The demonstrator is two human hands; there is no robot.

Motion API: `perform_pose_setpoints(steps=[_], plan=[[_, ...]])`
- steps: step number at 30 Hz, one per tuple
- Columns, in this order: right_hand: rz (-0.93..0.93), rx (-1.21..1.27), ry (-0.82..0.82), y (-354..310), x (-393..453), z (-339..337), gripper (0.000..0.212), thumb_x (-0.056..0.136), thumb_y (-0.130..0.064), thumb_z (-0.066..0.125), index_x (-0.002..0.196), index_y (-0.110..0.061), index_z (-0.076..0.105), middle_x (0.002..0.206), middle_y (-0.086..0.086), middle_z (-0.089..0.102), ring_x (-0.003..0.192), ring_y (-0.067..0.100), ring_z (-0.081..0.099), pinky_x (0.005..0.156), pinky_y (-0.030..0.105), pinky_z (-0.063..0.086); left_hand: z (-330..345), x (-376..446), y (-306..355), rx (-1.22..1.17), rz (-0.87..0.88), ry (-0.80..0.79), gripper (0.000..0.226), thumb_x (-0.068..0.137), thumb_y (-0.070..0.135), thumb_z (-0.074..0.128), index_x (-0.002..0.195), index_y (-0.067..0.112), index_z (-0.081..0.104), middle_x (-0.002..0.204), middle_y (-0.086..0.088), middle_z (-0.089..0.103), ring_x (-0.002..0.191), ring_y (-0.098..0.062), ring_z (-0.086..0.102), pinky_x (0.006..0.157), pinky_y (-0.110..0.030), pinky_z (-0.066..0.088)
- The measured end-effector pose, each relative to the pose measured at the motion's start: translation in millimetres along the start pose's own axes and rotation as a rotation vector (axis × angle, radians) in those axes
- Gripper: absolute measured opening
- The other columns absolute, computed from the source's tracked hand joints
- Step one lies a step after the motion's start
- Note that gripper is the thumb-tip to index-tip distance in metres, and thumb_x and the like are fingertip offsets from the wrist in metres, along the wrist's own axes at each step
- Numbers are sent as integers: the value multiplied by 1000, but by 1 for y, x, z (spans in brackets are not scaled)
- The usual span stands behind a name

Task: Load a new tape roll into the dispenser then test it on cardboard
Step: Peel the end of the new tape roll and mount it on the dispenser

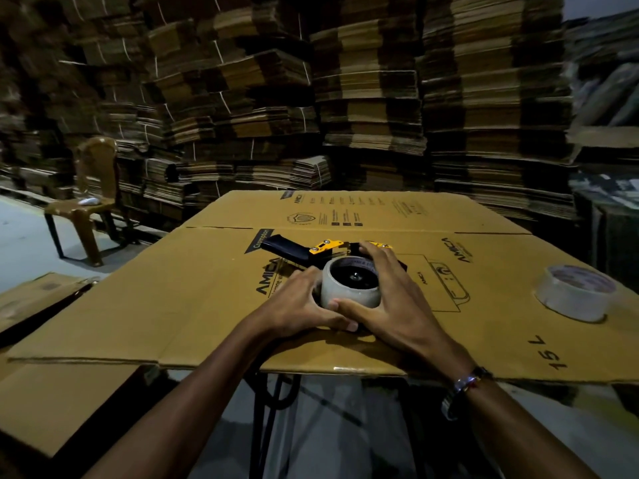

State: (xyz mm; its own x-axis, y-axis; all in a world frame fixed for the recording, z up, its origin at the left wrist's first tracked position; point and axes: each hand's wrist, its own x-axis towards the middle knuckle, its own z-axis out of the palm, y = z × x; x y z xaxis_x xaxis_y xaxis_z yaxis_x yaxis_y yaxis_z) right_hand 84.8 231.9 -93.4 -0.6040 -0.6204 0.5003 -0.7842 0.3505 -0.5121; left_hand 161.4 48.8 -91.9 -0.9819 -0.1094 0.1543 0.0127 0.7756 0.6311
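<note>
A black and yellow tape dispenser (pixel 311 252) lies flat on a large flattened cardboard box (pixel 179 299), its black handle pointing left. A clear tape roll (pixel 349 292) sits on the dispenser's hub. My left hand (pixel 297 305) cups the roll from the left, thumb at its near side. My right hand (pixel 387 292) wraps the roll from the right, fingertips reaching the yellow part of the dispenser. A second tape roll (pixel 575 293) lies flat on the cardboard at the right.
Tall stacks of flattened cartons (pixel 345 98) wall the back. A brown plastic chair (pixel 88 202) stands at the left on the floor. More cardboard sheets (pixel 45 402) lie lower left. The cardboard's near edge overhangs a dark metal stand (pixel 262 426).
</note>
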Motion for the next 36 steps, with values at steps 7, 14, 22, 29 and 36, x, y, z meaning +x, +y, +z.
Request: perform_pose_setpoints(steps=[7, 14, 22, 29, 36], plan=[[5, 81, 39, 3, 7, 4, 103, 71, -64, 77, 152, -39, 19, 140, -10, 52, 126, 11, 51, 103, 38, 49, 6, 0, -1, 114, -20, 37, 105, 56, 76, 65, 147, 33, 38, 129, 8, 50, 112, -13, 41, 102, -42, 36], [-29, 81, 65, 5, 11, 7, 103, 72, -59, 79, 153, -37, 20, 136, -8, 53, 119, 8, 52, 95, 28, 46, 1, 0, -6, -284, 26, -19, 91, 66, 36, 90, 140, 45, 39, 129, 26, 51, 114, 14, 51, 89, -7, 44], [-33, 36, 22, 5, 10, 6, 104, 72, -66, 77, 153, -39, 17, 131, -7, 56, 119, 9, 54, 98, 32, 48, 6, 2, -11, -214, 38, 56, 82, 64, 30, 94, 135, 36, 53, 123, 20, 67, 113, 5, 60, 94, -16, 50], [11, 86, -8, 7, 11, 6, 105, 69, -68, 75, 153, -40, 19, 133, -8, 54, 121, 11, 53, 99, 33, 47, 3, 2, -8, -173, 49, 25, 72, 74, 24, 88, 131, 41, 48, 113, 28, 61, 103, 24, 54, 84, -4, 44], [73, 146, -1, 4, 7, 6, 111, 62, -80, 69, 153, -44, 16, 154, -7, 41, 134, 12, 46, 108, 39, 44, 7, -4, 4, -38, 6, 79, 100, 55, 67, 80, 143, 35, 44, 105, 34, 42, 108, -6, 49, 94, -30, 46]])
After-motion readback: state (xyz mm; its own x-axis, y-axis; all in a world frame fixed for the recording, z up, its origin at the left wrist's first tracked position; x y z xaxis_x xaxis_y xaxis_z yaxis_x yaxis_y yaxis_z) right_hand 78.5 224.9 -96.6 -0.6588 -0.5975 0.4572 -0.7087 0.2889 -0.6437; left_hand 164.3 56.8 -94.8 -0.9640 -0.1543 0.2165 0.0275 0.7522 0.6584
